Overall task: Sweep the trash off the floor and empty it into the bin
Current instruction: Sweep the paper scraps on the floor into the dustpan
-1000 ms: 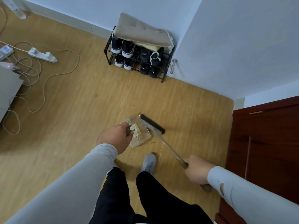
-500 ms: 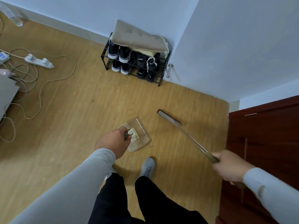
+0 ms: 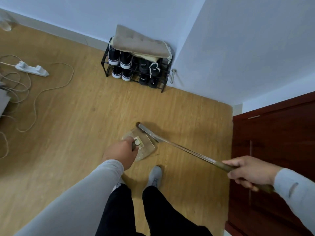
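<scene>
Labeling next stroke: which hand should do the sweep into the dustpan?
Right. The right hand grips the broom, whose head sits at the dustpan mouth. The left hand holds the dustpan handle, steadying it.

Soft even light, wide-angle edge distortion.

The broom (image 3: 148, 132) head, off to the right a moment ago, now sits back against the far edge of the dustpan (image 3: 144, 147).
</scene>
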Motion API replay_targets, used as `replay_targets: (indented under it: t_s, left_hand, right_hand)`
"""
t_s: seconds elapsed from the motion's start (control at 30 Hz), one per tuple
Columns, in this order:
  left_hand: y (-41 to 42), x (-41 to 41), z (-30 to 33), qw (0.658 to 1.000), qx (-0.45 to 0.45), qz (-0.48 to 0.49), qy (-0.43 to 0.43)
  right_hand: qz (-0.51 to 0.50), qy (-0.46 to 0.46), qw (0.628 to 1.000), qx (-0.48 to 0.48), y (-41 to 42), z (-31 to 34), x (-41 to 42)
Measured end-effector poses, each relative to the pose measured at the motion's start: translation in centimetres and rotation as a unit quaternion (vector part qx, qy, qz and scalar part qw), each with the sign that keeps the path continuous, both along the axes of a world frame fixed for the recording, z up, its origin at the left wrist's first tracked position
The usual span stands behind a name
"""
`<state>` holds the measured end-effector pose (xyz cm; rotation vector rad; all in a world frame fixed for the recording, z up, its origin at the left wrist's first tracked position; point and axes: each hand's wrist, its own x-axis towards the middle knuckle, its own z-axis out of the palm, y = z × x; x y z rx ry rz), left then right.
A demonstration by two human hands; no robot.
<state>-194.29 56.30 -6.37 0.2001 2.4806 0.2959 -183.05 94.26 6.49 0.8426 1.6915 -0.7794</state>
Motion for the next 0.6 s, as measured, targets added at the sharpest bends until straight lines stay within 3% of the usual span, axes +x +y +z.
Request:
replay_targets:
  t_s: [0.13, 0.3, 0.47, 0.6]
  left_hand:
    - [-2.9, 0.6, 1.1, 0.999, 0.013, 0.016, -0.026]
    - [-5.5, 1.3, 1.6, 1.0, 0.007, 0.002, -0.028]
    - [-7.3, 1.9, 0.7, 1.0, -0.001, 0.003, -0.03]
    - [-8.4, 2.3, 0.5, 1.0, 0.006, 0.007, -0.029]
  right_hand:
    - [-0.081, 0.045, 0.996, 0.016, -3.0, 0.3, 0.8]
    - [-0.027, 0.019, 0.995, 0.09, -10.9, -4.8, -1.3]
    - [0.009, -0.054, 0.998, 0.014, -17.9, -6.3, -2.1]
    - [-0.16, -0.038, 0.985, -0.047, -17.1, -4.5, -1.2]
